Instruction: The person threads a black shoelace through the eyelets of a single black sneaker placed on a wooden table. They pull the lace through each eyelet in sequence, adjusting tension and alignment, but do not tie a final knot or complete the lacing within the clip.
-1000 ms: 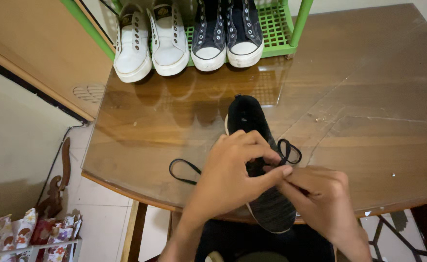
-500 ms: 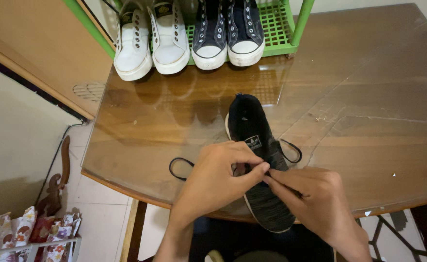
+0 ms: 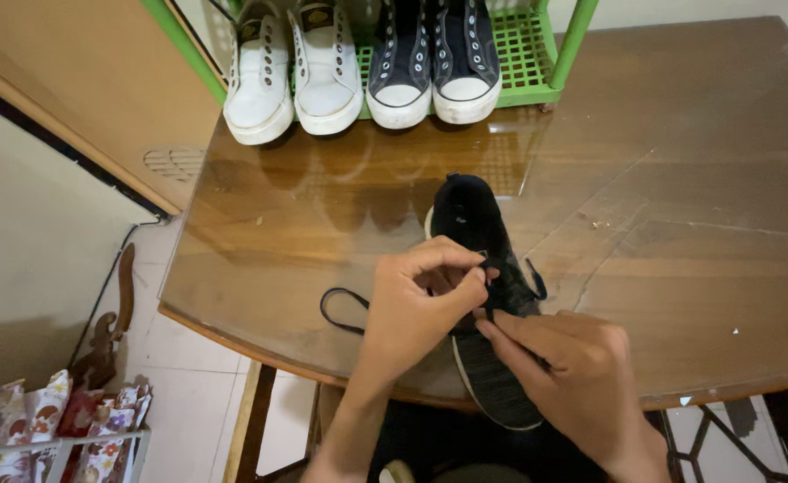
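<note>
A black knit sneaker point(image 3: 468, 215) lies on the glass-topped wooden table point(image 3: 680, 179), toe pointing away from me. My left hand point(image 3: 416, 309) pinches the black shoelace point(image 3: 340, 309) over the middle of the shoe, and a loop of lace trails left on the glass. My right hand point(image 3: 573, 376) rests on the shoe's rear half, fingertips pinching the lace just below my left thumb. A short lace end shows at the shoe's right side.
A green plastic shoe rack point(image 3: 523, 54) stands at the table's far edge, holding a white pair of sneakers point(image 3: 291, 67) and a dark pair with white toe caps point(image 3: 434, 63). Patterned bags point(image 3: 63, 420) sit on a wire shelf at lower left.
Both hands have shifted slightly up the shoe and closer together. The lace loop at the shoe's right has been drawn in and is now much smaller.
</note>
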